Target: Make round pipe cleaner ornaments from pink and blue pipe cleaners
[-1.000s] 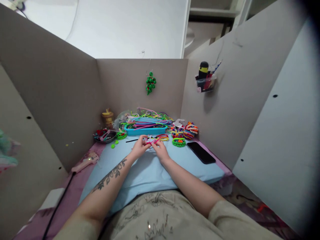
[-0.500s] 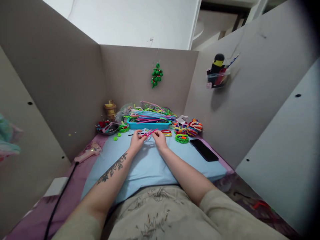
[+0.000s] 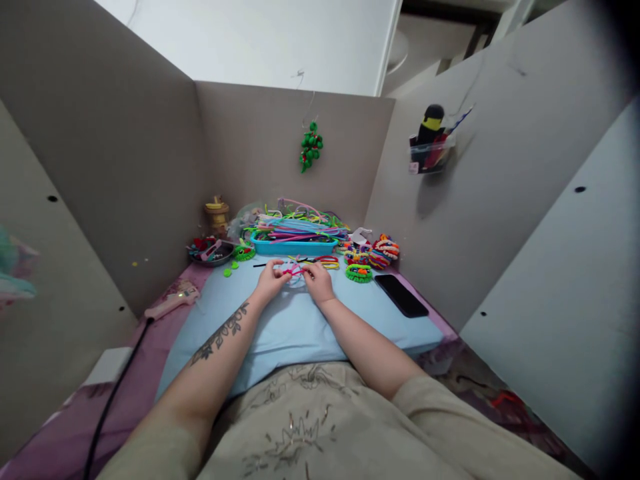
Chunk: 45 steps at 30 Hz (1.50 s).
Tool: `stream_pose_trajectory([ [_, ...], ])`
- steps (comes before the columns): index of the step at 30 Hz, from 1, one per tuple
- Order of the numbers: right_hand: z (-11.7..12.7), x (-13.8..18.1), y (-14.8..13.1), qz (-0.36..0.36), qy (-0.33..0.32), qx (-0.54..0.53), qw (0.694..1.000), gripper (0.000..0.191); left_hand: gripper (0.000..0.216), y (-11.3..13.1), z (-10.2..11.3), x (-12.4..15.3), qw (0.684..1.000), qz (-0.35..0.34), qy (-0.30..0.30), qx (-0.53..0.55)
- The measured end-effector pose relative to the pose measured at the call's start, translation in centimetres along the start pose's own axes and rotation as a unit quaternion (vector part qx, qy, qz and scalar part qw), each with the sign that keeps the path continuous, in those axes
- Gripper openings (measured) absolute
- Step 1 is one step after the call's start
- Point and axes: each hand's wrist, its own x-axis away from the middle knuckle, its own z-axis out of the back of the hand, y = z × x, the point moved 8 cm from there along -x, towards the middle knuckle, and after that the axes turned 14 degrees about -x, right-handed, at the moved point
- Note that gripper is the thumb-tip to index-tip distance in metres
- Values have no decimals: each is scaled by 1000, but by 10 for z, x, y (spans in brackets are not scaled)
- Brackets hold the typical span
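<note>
Over the blue cushion [image 3: 295,327], both my hands work on a small bent piece of pink and pale pipe cleaners [image 3: 296,271]. My left hand [image 3: 270,280] pinches its left side between thumb and fingers. From the right, my right hand [image 3: 319,281] is closed on the pink strand, its fingertips close to the left ones. Just behind my hands lie a black pipe cleaner [image 3: 259,266] and red and yellow pipe cleaners [image 3: 327,262]. The fingers partly cover the piece, so its full shape is hard to make out.
A blue tray [image 3: 295,249] heaped with colourful pipe cleaners stands behind. Fuzzy green rings [image 3: 359,273] and a phone [image 3: 401,295] lie right. A pink glue gun [image 3: 173,304] with a black cord and a dark dish [image 3: 223,259] sit left. Grey panels [image 3: 290,147] enclose the space.
The pink strand, which slanted up to the right past my right fingers, now lies lower and flatter between my hands. My right fingertips have come down slightly. The whole view has shifted a little.
</note>
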Motion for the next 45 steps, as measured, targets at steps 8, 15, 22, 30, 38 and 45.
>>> stream_pose_trajectory([
  [8,-2,2,-5,-8,-9,-80,997,18,46,3,0,2,999,-7,-10,-43],
  [15,-2,6,9,-123,16,-171,978,16,47,5,-7,3,999,-5,-49,-13],
  [22,-7,8,13,-168,5,-208,964,9,47,8,-7,4,999,-15,-47,4],
  [30,-19,11,19,-228,-31,-326,917,13,46,8,-4,4,999,-26,-29,-18],
  [38,-14,10,14,-186,-19,-258,948,19,44,20,1,9,1000,-23,-12,-6],
  [45,-3,7,10,-138,26,-147,979,18,48,20,-8,12,998,-1,-61,20],
])
